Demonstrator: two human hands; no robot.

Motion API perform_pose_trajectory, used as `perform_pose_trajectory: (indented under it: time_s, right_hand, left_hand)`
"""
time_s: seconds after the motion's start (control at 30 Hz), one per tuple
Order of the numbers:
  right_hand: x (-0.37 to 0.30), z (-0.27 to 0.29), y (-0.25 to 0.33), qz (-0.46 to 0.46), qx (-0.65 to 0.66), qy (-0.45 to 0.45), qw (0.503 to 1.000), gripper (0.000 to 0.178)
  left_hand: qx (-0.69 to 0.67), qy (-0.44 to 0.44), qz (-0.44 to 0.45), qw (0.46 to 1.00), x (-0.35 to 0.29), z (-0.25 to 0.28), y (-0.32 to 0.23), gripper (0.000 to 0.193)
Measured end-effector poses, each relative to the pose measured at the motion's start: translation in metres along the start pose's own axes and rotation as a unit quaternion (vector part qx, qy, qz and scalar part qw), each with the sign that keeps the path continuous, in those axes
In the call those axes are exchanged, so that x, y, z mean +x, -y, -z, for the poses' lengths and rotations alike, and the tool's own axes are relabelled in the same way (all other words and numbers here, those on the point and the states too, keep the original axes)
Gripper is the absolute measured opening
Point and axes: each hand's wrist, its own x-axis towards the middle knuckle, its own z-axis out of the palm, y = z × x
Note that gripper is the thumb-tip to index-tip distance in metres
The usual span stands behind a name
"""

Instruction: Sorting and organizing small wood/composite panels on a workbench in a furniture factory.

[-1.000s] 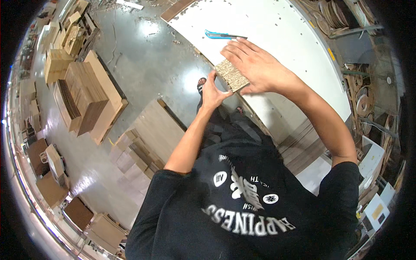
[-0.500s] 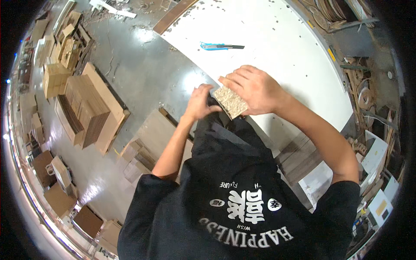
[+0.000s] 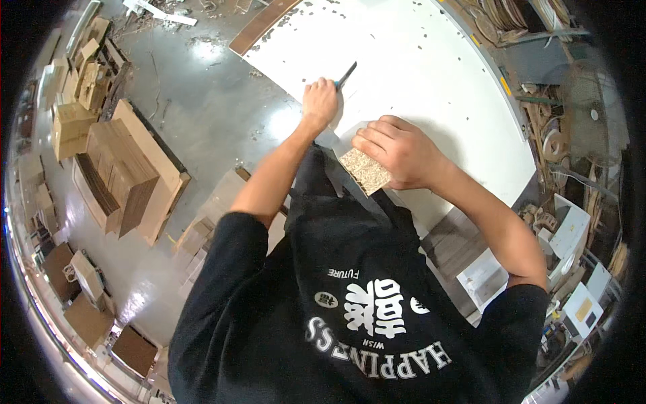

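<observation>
Left hand is reached out over the edge of the white table, with the cutter gripped in it; fingers are curled and kept close together around the handle, so just a bit of blue and the dark end can be seen poking out, up and to the right; whether the cutter is lifted or touching the table can't really be told from this angle.

Block is held in the right hand, tilted, right by the table's near edge and just in front of the black shirt; fingers are bent over its upper side and pressed together, not spread; the thumb is mostly hidden, so its exact grip can't be told; the speckled tan face is turned up to the camera.

Dark chips are scattered over the table, mostly at the far end near the brown strip; brown boards and white paper are seen near the right elbow; cartons are stacked on the floor, off to the left.
</observation>
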Motion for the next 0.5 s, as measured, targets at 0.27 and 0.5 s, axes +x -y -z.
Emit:
perform_pose_trajectory:
  time_s: [0.27, 0.5]
  right_hand:
    - [0.003, -0.002, -0.001, 0.039, 0.004, -0.009, 0.999, 0.084]
    - [-0.005, -0.007, -0.005, 0.04, -0.025, 0.02, 0.999, 0.081]
  left_hand:
    - [-0.561, -0.145, 0.35, 0.736, -0.176, 0.058, -0.028, 0.054]
    - [-0.652, -0.254, 0.364, 0.615, -0.207, 0.153, -0.121, 0.042]
